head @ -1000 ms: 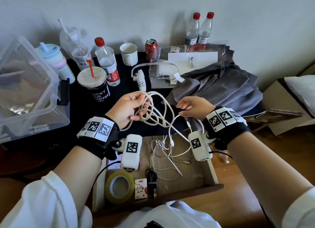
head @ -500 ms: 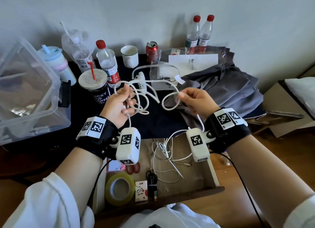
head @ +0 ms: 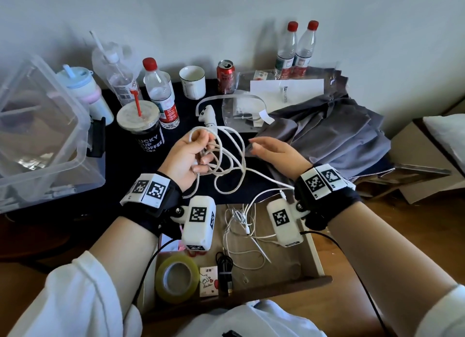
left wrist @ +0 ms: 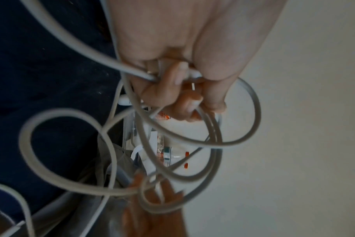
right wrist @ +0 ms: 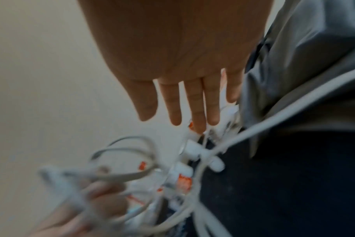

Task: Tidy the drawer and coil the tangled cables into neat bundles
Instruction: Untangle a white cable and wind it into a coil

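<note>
My left hand grips several loose loops of a white cable above the dark tabletop; in the left wrist view its curled fingers clamp the strands of the white cable. One end of the cable trails down toward the open drawer. My right hand hovers just right of the loops, fingers straight and holding nothing. A tangle of thin white cables lies in the drawer, partly hidden by the wrist cameras.
The drawer also holds a tape roll, a small card and a black cable. On the table stand a coffee cup, bottles, a mug, a can, a white controller, grey cloth and a clear bin.
My right hand let go of the cable loop it held and opened. The left hand now holds all the loops, which hang lower and looser.
</note>
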`<action>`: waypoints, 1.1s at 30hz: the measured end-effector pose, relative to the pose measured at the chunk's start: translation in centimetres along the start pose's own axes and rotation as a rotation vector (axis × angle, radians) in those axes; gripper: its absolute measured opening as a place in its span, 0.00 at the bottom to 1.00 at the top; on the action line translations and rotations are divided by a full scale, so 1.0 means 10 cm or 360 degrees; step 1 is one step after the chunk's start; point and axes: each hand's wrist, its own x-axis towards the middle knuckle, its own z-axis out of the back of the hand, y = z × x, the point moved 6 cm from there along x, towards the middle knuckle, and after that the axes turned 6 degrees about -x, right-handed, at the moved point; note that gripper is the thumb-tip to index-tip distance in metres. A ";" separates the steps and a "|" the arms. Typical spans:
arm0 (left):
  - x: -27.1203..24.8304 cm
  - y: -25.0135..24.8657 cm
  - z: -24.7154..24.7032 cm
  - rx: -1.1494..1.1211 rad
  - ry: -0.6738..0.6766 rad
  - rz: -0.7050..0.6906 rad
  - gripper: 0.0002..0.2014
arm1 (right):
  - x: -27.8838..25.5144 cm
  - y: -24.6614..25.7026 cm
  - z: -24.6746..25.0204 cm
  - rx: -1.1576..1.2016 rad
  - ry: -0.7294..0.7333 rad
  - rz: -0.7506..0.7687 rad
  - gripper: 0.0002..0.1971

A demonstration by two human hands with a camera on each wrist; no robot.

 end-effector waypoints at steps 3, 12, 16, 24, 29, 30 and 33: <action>0.00 0.04 -0.10 0.0093 0.0057 -0.0019 0.21 | -0.03 0.25 -0.14 0.0257 0.0162 0.0137 0.12; -0.03 0.14 0.26 0.0316 -0.0128 0.0139 0.23 | 0.00 0.02 0.35 0.0666 -0.0484 0.0020 0.14; -0.04 0.26 0.43 0.0484 -0.0233 0.0325 0.14 | -0.01 -0.08 0.46 0.0757 -0.0516 -0.0028 0.16; -0.11 0.43 0.19 0.0741 -0.0065 0.0586 0.11 | -0.02 0.01 0.36 0.0819 -0.0414 -0.0017 0.16; -0.11 0.25 0.04 0.0849 -0.0003 0.0418 0.10 | 0.05 -0.14 0.36 0.0232 -0.0370 -0.0149 0.11; -0.11 0.21 0.01 0.0875 0.0019 0.0373 0.11 | 0.06 -0.19 0.36 0.0087 -0.0391 -0.0175 0.15; -0.13 0.11 -0.13 0.0897 0.0142 0.0277 0.13 | 0.08 -0.16 0.27 -0.0162 -0.0407 -0.0027 0.26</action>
